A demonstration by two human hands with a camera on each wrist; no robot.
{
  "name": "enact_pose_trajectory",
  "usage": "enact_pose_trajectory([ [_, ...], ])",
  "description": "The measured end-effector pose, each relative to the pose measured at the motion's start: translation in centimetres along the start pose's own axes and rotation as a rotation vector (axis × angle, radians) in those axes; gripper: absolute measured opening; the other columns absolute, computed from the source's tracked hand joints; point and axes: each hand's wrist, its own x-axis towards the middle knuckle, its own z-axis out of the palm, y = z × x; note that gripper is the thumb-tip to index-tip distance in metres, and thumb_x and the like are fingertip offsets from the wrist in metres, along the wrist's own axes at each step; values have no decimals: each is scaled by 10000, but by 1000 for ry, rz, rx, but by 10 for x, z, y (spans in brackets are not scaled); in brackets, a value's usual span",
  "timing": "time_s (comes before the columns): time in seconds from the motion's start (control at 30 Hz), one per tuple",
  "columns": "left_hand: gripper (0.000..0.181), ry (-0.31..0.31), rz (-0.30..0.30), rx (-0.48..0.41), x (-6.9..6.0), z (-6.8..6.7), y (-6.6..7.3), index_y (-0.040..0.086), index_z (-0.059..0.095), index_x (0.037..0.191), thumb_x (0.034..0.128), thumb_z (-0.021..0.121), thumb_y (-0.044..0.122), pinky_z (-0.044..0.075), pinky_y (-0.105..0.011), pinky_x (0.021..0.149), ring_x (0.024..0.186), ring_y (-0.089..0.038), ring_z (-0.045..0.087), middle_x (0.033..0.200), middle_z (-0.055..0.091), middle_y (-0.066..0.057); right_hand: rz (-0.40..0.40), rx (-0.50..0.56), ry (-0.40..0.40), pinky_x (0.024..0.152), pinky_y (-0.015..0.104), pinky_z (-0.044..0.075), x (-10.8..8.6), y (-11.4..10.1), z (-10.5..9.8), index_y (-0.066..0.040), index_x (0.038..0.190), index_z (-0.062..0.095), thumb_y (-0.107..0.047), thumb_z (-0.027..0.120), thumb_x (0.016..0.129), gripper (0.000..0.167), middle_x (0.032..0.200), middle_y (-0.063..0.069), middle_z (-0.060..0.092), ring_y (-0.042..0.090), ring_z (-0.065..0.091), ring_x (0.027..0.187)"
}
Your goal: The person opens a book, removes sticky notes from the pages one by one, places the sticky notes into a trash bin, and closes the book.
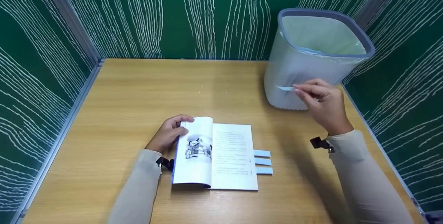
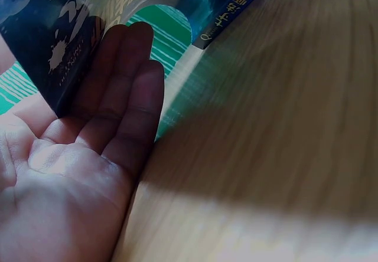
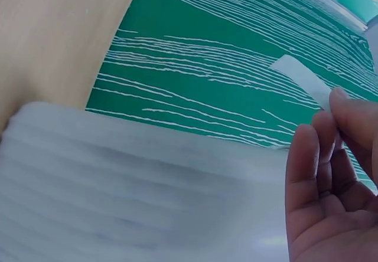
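An open book (image 1: 232, 154) lies on the table, its left pages lifted and curving, with a black-and-white drawing on them. My left hand (image 1: 169, 134) grips the book's left edge, thumb on the page; in the left wrist view the fingers pass behind the dark blue cover (image 2: 65, 55). Several light blue paper strips (image 1: 263, 162) stick out from the right edge of the pages. Between thumb and fingertips, my right hand (image 1: 325, 102) pinches another pale paper strip (image 1: 284, 88), raised in front of the bin. The right wrist view shows this strip (image 3: 302, 78) slightly bent.
A whitish bin (image 1: 294, 68) with a grey rim and a pale liner stands at the back right of the wooden table (image 1: 138, 89). Tiny white crumbs (image 1: 226, 92) lie behind the book. Green walls (image 1: 173, 16) with white lines enclose the back and sides.
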Motion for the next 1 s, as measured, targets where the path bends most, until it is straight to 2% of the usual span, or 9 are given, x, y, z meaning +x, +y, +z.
enact_pose_trajectory([
  [0.17,382,0,-4,-7,0,1,0,108,668,1284,918,613,17,618,-320,672,910,-267,704,1207,611,-162,-30,-13,6,732,91,525,8,-4,-8,-80,1133,804,-53,687,979,196,1026,49,697,120,602,801],
  [0.4,376,-10,1,-14,1,-1,-3,80,647,1308,943,596,4,617,-303,660,902,-260,721,1216,619,-163,-56,-36,93,701,99,507,18,-7,-14,-92,1126,810,-71,725,956,191,1037,80,766,87,584,756],
  [0.67,378,-4,-1,-21,1,-1,-2,77,649,1302,935,601,0,618,-304,660,902,-253,721,1229,619,-151,2,11,161,747,155,544,28,-15,-17,-56,1025,814,-126,771,932,124,955,115,764,127,626,767],
  [1.0,384,-3,-4,-26,0,0,-1,92,657,1295,923,616,11,619,-313,669,924,-258,701,1210,608,-151,48,-6,237,814,177,558,47,-24,-30,-80,997,806,-262,788,920,199,971,49,771,140,648,792],
])
